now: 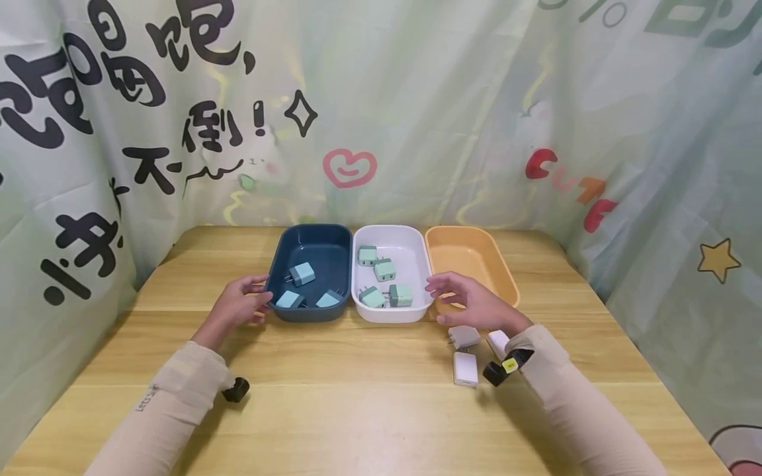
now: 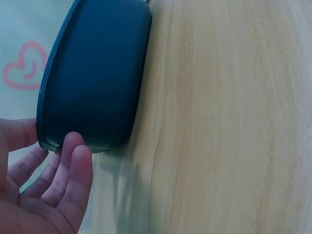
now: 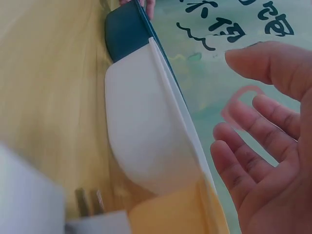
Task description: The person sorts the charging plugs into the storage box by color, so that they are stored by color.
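Observation:
My left hand (image 1: 241, 303) is at the near left corner of the dark blue tray (image 1: 312, 313). In the left wrist view, its thumb meets the rim and its loosely bent fingers (image 2: 80, 170) lie beside the tray wall. Three light blue plug chargers (image 1: 302, 274) lie inside this tray. The white tray (image 1: 393, 313) holds several green plug chargers (image 1: 385, 270). My right hand (image 1: 470, 301), with nothing in it, hovers over the near part of the orange tray (image 1: 500, 264), fingertips by the white tray's right rim. The right wrist view shows its fingers (image 3: 236, 163) spread and relaxed.
Three white plug chargers (image 1: 465, 368) lie on the wooden table (image 1: 357, 396) below the right hand, one partly hidden by the wrist camera (image 1: 497, 371). The trays stand side by side near the table's back edge, before a printed curtain (image 1: 428, 119).

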Motion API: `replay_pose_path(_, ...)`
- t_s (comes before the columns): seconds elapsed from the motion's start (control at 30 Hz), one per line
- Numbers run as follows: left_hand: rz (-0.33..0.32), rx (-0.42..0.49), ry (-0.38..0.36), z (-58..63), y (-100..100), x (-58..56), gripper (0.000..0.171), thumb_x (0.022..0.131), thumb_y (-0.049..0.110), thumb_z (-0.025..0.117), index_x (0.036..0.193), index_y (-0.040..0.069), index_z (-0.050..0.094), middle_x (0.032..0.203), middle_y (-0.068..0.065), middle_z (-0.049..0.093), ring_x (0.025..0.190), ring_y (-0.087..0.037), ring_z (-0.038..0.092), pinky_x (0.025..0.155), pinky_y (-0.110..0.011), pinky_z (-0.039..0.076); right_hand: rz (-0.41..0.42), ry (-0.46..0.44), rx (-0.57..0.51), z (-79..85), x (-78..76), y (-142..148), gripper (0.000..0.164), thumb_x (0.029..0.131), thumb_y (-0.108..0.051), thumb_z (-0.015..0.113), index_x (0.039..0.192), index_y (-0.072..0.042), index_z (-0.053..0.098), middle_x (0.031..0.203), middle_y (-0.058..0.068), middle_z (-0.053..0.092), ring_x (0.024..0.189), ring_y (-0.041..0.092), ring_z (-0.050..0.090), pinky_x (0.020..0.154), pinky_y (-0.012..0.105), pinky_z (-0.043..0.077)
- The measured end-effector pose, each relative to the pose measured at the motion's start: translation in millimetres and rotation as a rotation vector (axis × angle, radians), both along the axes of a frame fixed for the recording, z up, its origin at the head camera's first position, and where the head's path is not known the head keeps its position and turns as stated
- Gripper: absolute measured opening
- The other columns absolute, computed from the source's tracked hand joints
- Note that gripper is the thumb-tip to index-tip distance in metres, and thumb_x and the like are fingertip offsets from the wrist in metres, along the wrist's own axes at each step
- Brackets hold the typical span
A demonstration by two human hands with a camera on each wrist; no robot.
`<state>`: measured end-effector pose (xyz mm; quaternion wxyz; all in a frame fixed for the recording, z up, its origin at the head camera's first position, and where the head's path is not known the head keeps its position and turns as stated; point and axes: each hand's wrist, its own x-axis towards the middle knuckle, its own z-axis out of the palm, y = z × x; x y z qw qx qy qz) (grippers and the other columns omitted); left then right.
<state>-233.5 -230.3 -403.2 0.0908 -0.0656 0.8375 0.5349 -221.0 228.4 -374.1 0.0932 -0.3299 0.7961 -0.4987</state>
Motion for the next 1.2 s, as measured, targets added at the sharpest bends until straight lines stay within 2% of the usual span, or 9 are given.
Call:
replay_pose_path(0.1, -0.002, 0.000, 0.001, -0.7, 0.0, -0.2, 0.054, 0.098, 0.013, 0.057, 0.149, 0.008, 0.037, 0.136, -0.024, 0.045, 0.090, -0.030, 0.064, 0.069, -0.033, 0.057, -0.007, 0.005, -0.011, -2.5, 6.4, 9.8, 0.061, 0.078, 0.006, 0.075, 0.131, 0.011, 0.045, 0.122, 0.030, 0.053, 0.113, 0.048, 0.050, 0.098, 0.048, 0.045)
replay_pose_path(0.23, -0.001, -0.002, -0.002, -0.7, 0.1, -1.1, 0.055, 0.098, 0.013, 0.057, 0.149, 0.009, 0.037, 0.137, -0.024, 0.044, 0.091, -0.031, 0.063, 0.070, -0.034, 0.057, -0.031, 0.028, -0.014, -5.7, 14.2, 23.3, 0.061, 0.078, 0.007, 0.075, 0.130, 0.012, 0.044, 0.122, 0.029, 0.054, 0.113, 0.045, 0.051, 0.097, 0.040, 0.047)
replay_pose_path(0.47, -0.006, -0.006, 0.000, -0.1, 0.9, -1.1, 0.055, 0.098, 0.013, 0.057, 0.149, 0.009, 0.037, 0.137, -0.024, 0.044, 0.092, -0.031, 0.064, 0.071, -0.034, 0.057, -0.073, 0.073, -0.016, -11.5, 26.6, 48.3, 0.056, 0.079, 0.010, 0.072, 0.128, 0.012, 0.046, 0.120, 0.027, 0.055, 0.111, 0.034, 0.056, 0.093, 0.034, 0.050)
replay_pose_path(0.63, -0.009, -0.003, 0.003, -0.6, 0.6, -0.7, 0.055, 0.098, 0.013, 0.057, 0.149, 0.009, 0.037, 0.137, -0.025, 0.044, 0.091, -0.032, 0.064, 0.070, -0.034, 0.057, -0.119, 0.077, -0.025, -12.9, 35.0, 62.6, 0.055, 0.078, 0.011, 0.073, 0.127, 0.013, 0.047, 0.118, 0.029, 0.055, 0.109, 0.025, 0.060, 0.092, 0.026, 0.049)
replay_pose_path(1.03, -0.020, 0.020, 0.016, -1.0, -1.7, 0.2, 0.055, 0.098, 0.013, 0.057, 0.149, 0.007, 0.036, 0.136, -0.025, 0.045, 0.089, -0.030, 0.065, 0.070, -0.033, 0.057, -0.201, 0.090, 0.013, -17.9, 52.5, 95.1, 0.046, 0.079, 0.011, 0.072, 0.121, 0.012, 0.052, 0.115, 0.029, 0.057, 0.107, 0.011, 0.059, 0.091, 0.018, 0.047)
replay_pose_path(1.1, -0.022, 0.023, 0.012, -1.2, -1.2, 0.2, 0.055, 0.098, 0.013, 0.057, 0.149, 0.008, 0.036, 0.136, -0.025, 0.045, 0.090, -0.030, 0.065, 0.070, -0.033, 0.057, -0.198, 0.080, 0.010, -20.5, 55.6, 100.5, 0.046, 0.079, 0.010, 0.072, 0.120, 0.013, 0.052, 0.114, 0.026, 0.059, 0.107, 0.011, 0.059, 0.090, 0.019, 0.048)
replay_pose_path(1.2, -0.025, 0.019, 0.009, -1.7, -0.8, 0.1, 0.055, 0.098, 0.014, 0.057, 0.149, 0.008, 0.037, 0.136, -0.024, 0.045, 0.090, -0.030, 0.065, 0.071, -0.033, 0.057, -0.208, 0.061, 0.018, -24.5, 60.2, 108.2, 0.046, 0.079, 0.010, 0.073, 0.119, 0.014, 0.052, 0.113, 0.013, 0.062, 0.106, 0.010, 0.060, 0.089, 0.019, 0.048)
